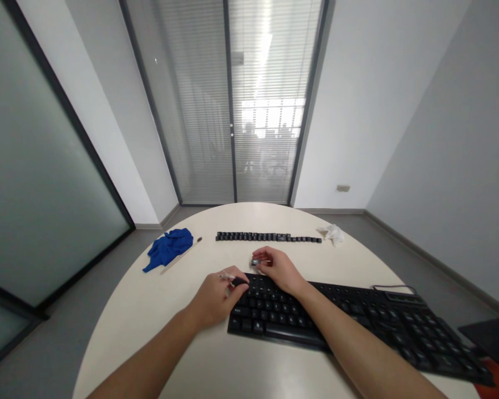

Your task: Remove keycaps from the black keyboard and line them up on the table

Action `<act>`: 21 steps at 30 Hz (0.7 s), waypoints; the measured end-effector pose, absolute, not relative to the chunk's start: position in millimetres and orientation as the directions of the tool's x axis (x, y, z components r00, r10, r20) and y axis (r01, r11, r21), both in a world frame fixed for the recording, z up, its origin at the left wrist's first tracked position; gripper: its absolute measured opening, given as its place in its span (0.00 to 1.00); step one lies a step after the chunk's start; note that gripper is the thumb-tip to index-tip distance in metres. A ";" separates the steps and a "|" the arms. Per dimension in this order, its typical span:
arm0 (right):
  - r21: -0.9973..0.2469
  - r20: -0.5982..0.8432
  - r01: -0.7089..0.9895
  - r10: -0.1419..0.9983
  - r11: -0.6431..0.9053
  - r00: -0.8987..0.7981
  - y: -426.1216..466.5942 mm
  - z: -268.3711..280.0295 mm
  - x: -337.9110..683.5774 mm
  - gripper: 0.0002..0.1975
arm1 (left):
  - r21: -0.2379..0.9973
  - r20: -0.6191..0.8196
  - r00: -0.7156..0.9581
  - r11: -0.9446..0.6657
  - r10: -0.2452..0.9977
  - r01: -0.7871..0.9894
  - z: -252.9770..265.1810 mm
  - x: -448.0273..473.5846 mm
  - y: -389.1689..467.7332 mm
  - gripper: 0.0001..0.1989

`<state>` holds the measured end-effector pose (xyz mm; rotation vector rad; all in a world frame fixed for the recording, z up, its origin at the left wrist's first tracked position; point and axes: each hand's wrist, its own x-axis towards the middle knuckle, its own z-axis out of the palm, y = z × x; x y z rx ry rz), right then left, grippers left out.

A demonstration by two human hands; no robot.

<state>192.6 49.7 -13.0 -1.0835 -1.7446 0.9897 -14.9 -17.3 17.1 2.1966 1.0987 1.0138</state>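
Note:
A black keyboard (291, 316) lies across the table in front of me, with its top-left edge between my hands. My left hand (216, 296) is closed at the keyboard's left end, pinching a small black piece (240, 281) with a thin pale part beside it; its exact kind is unclear. Just past the keyboard's back edge, my right hand (280, 269) pinches a small grey-and-dark piece (255, 262), possibly a keycap. Farther back, loose black keycaps (253, 236) stand in neat rows on the table.
A crumpled blue cloth (170, 247) lies at the left beside a wooden-handled brush (181, 256) with a dark head. White crumpled tissue (332, 234) sits at the back right. The keyboard's cable (395, 287) curls behind it. The round table (158, 316) has a curved edge.

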 end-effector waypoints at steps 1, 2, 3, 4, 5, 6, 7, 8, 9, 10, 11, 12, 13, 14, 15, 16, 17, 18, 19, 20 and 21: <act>-0.884 0.252 0.322 0.925 0.340 -0.286 49.6 -13.2 192.2 0.14 | 0.653 0.405 0.445 -0.593 0.799 0.471 18.4 -15.2 -18.9 0.09; -0.854 0.255 0.378 0.922 0.356 -0.292 49.4 -13.4 191.9 0.14 | 0.630 0.406 0.480 -0.619 0.778 0.469 19.1 -15.0 -20.3 0.09; -0.825 0.253 0.432 0.921 0.365 -0.295 49.3 -13.6 191.6 0.13 | 0.616 0.406 0.506 -0.637 0.761 0.464 19.3 -14.5 -21.5 0.09; -0.800 0.247 0.475 0.923 0.367 -0.296 49.1 -13.9 191.3 0.12 | 0.605 0.412 0.522 -0.653 0.747 0.455 19.1 -13.8 -22.5 0.09; -0.783 0.238 0.505 0.925 0.364 -0.297 49.0 -14.3 190.8 0.11 | 0.601 0.419 0.526 -0.661 0.740 0.450 18.8 -13.0 -23.2 0.09; -0.773 0.230 0.523 0.927 0.360 -0.298 49.1 -14.7 190.2 0.11 | 0.601 0.425 0.520 -0.661 0.741 0.450 18.4 -12.4 -23.4 0.09; -0.765 0.226 0.536 0.928 0.358 -0.297 49.5 -15.0 189.4 0.10 | 0.600 0.432 0.510 -0.659 0.744 0.454 17.9 -12.1 -23.2 0.09; -0.753 0.226 0.552 0.928 0.359 -0.296 50.2 -14.9 188.3 0.10 | 0.598 0.437 0.499 -0.656 0.748 0.460 17.4 -12.1 -22.6 0.09; -0.735 0.228 0.572 0.928 0.363 -0.296 51.3 -14.3 186.8 0.10 | 0.598 0.444 0.482 -0.651 0.755 0.468 16.8 -12.6 -21.5 0.09; -0.712 0.229 0.597 0.925 0.371 -0.302 52.8 -13.0 184.8 0.10 | 0.601 0.454 0.457 -0.641 0.765 0.477 16.2 -13.4 -20.0 0.09; -0.682 0.228 0.624 0.922 0.382 -0.315 54.8 -10.9 181.9 0.10 | 0.608 0.467 0.418 -0.626 0.779 0.488 15.5 -14.6 -18.3 0.08; -0.644 0.223 0.653 0.914 0.398 -0.338 57.3 -8.2 178.2 0.11 | 0.622 0.480 0.368 -0.605 0.796 0.498 14.7 -16.0 -16.3 0.08; -0.602 0.214 0.680 0.905 0.418 -0.367 60.3 -5.0 173.4 0.11 | 0.637 0.493 0.310 -0.580 0.813 0.507 14.0 -17.7 -14.2 0.07; -0.563 0.203 0.702 0.896 0.437 -0.396 63.7 -1.8 167.4 0.11 | 0.652 0.506 0.247 -0.554 0.826 0.517 13.3 -19.6 -12.0 0.06; -0.521 0.191 0.721 0.886 0.457 -0.423 67.5 1.2 160.4 0.11 | 0.665 0.517 0.186 -0.529 0.836 0.528 12.7 -21.8 -9.6 0.06; -0.498 0.188 0.729 0.879 0.470 -0.438 71.7 3.7 152.5 0.11 | 0.677 0.526 0.124 -0.502 0.842 0.538 12.3 -24.4 -6.9 0.06; -0.486 0.192 0.730 0.874 0.481 -0.447 76.0 5.2 144.0 0.12 | 0.692 0.532 0.058 -0.474 0.844 0.544 12.0 -27.5 -3.9 0.06; -0.475 0.198 0.732 0.870 0.489 -0.452 80.5 5.9 135.1 0.12 | 0.714 0.533 -0.010 -0.444 0.846 0.542 11.9 -31.3 -0.3 0.06; -0.465 0.206 0.733 0.865 0.497 -0.457 85.1 5.7 126.3 0.13 | 0.749 0.523 -0.086 -0.409 0.848 0.521 11.9 -35.6 3.8 0.06; -0.455 0.218 0.733 0.862 0.505 -0.458 89.8 4.7 117.9 0.13 | 0.795 0.500 -0.168 -0.374 0.849 0.478 11.9 -40.5 8.6 0.06; -0.446 0.234 0.734 0.858 0.513 -0.458 94.5 3.2 110.1 0.13 | 0.842 0.467 -0.247 -0.341 0.849 0.418 11.7 -45.9 13.8 0.06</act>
